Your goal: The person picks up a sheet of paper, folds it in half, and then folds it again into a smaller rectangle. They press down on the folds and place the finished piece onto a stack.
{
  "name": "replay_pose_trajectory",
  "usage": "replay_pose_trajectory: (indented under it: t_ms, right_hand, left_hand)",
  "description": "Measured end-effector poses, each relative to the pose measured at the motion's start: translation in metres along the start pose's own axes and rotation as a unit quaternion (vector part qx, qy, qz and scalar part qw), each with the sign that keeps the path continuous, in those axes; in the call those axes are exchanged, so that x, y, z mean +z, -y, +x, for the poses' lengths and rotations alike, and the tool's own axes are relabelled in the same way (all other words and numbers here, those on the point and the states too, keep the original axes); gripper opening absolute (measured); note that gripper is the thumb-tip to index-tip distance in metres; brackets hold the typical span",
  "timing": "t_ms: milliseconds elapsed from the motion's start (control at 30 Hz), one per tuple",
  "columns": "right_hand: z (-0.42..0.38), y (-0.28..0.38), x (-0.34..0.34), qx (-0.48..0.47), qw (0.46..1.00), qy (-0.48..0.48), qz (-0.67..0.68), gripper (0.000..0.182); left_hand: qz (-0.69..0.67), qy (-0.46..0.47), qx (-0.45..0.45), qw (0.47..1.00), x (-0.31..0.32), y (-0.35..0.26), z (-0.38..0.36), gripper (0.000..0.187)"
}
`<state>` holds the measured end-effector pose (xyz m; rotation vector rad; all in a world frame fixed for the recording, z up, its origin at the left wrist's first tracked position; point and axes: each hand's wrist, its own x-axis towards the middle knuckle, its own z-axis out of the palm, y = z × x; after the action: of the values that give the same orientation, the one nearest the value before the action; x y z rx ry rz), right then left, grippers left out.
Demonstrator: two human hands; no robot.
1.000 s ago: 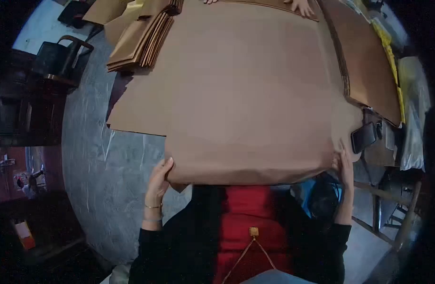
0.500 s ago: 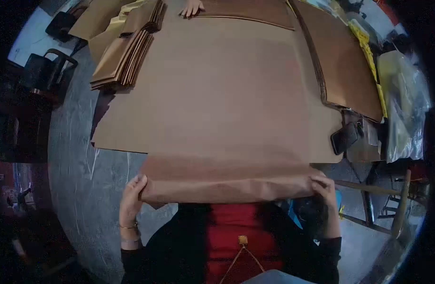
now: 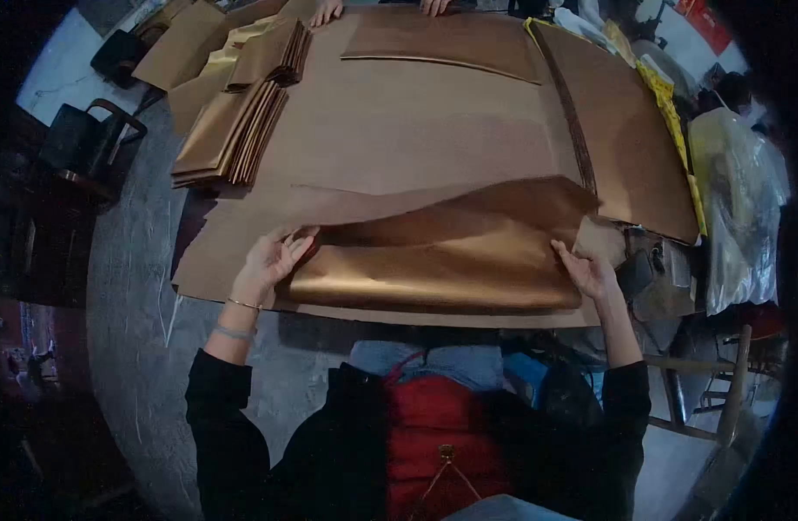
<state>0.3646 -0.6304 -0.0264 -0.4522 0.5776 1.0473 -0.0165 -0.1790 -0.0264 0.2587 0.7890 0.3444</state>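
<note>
A large bronze-coloured paper sheet [image 3: 433, 271] lies across the near side of the table, its near part folded over in a rounded, shiny roll. The far flap of the sheet billows up, highest at the right. My left hand [image 3: 275, 260] holds the left end of the fold, fingers stretched along the paper's edge. At the right end, my right hand [image 3: 587, 271] grips the edge between thumb and fingers. Further off on the table, a flat folded bronze sheet [image 3: 442, 42] lies near another person's hands [image 3: 435, 7].
Stacks of folded bronze paper [image 3: 229, 135] sit at the left on the brown board [image 3: 234, 247] covering the table. A pile of large bronze sheets [image 3: 638, 130] lies at the right, with clear plastic [image 3: 738, 208] beside it. A dark phone-like object [image 3: 635, 271] rests near the right corner.
Both my hands have moved forward from the table's near edge, carrying the folded part of the sheet over the board. The sheet's far flap has lifted. Another person's second hand has come into view.
</note>
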Motion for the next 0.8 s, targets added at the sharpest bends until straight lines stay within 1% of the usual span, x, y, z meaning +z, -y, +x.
replay_pose_trajectory:
  t_ms: [33,67,100,133,167,200,233,267,300,333,367,400,433,467,500,567,600,667,700,733,800]
  right_hand:
    - [0.001,-0.002,0.003,0.016,0.998,0.013,-0.064,0.04]
    - [0.0,-0.005,0.008,-0.021,0.989,-0.018,-0.148,0.04]
    - [0.007,0.005,-0.005,-0.019,0.989,-0.023,-0.147,0.04]
    - [0.018,0.022,-0.024,-0.027,0.963,0.032,-0.265,0.038]
    - [0.025,0.031,-0.036,-0.034,0.921,0.088,-0.378,0.036]
    - [0.008,0.009,0.004,-0.083,0.832,-0.089,-0.542,0.034]
    - [0.009,0.007,0.008,-0.081,0.833,-0.092,-0.539,0.034]
    - [0.011,0.006,0.008,-0.137,0.73,-0.122,-0.658,0.036]
    - [0.012,0.004,0.011,-0.189,0.606,-0.148,-0.758,0.039]
    - [0.006,-0.012,0.03,-0.231,0.543,-0.193,-0.784,0.042]
    - [0.012,-0.008,0.026,-0.23,0.544,-0.193,-0.784,0.042]
    - [0.02,0.001,0.019,-0.243,0.52,-0.169,-0.801,0.04]
    - [0.024,0.002,0.017,-0.255,0.495,-0.145,-0.818,0.038]
    - [0.027,0.0,0.015,-0.292,0.513,-0.117,-0.799,0.038]
    - [0.028,-0.005,0.016,-0.327,0.528,-0.086,-0.779,0.038]
    - [0.032,-0.009,0.019,-0.355,0.466,-0.159,-0.795,0.035]
    - [0.033,-0.014,0.019,-0.378,0.504,-0.13,-0.766,0.035]
    - [0.034,-0.027,0.022,-0.413,0.557,-0.12,-0.711,0.035]
    - [0.044,-0.013,0.005,-0.391,0.574,-0.12,-0.709,0.034]
    - [0.043,-0.017,0.009,-0.388,0.577,-0.112,-0.71,0.034]
    - [0.039,-0.022,0.019,-0.398,0.571,-0.148,-0.702,0.031]
  left_hand:
    - [0.048,-0.004,0.013,0.999,0.013,0.008,-0.007,0.031]
    - [0.096,-0.009,0.025,0.995,0.025,0.017,-0.014,0.032]
    - [0.095,-0.013,0.021,0.995,0.03,0.022,-0.022,0.032]
    - [0.244,-0.008,0.105,0.964,0.032,0.026,-0.03,0.032]
    - [0.386,-0.001,0.186,0.903,0.032,0.031,-0.035,0.031]
    - [0.41,-0.041,0.26,0.873,0.029,0.04,-0.038,0.028]
    - [0.464,-0.068,0.317,0.824,0.026,0.043,-0.04,0.026]
    - [0.513,-0.092,0.372,0.768,0.022,0.046,-0.041,0.024]
    - [0.546,-0.1,0.402,0.728,0.009,0.05,-0.044,0.025]
    - [0.563,-0.13,0.406,0.708,0.001,0.055,-0.045,0.026]
    - [0.578,-0.16,0.412,0.686,-0.007,0.06,-0.046,0.028]
    - [0.611,-0.164,0.411,0.656,-0.015,0.062,-0.048,0.032]
    - [0.607,-0.178,0.421,0.651,-0.031,0.066,-0.044,0.033]
    - [0.603,-0.192,0.43,0.644,-0.044,0.068,-0.04,0.034]
    - [0.582,-0.182,0.409,0.679,-0.029,0.071,-0.049,0.036]
    - [0.579,-0.188,0.402,0.684,-0.027,0.073,-0.052,0.036]
    - [0.577,-0.194,0.396,0.688,-0.027,0.074,-0.054,0.037]
    - [0.578,-0.217,0.382,0.688,-0.024,0.075,-0.055,0.037]
    - [0.588,-0.204,0.407,0.669,-0.044,0.072,-0.046,0.038]
    - [0.587,-0.211,0.409,0.666,-0.029,0.071,-0.052,0.038]
    - [0.563,-0.231,0.353,0.711,0.001,0.073,-0.063,0.037]
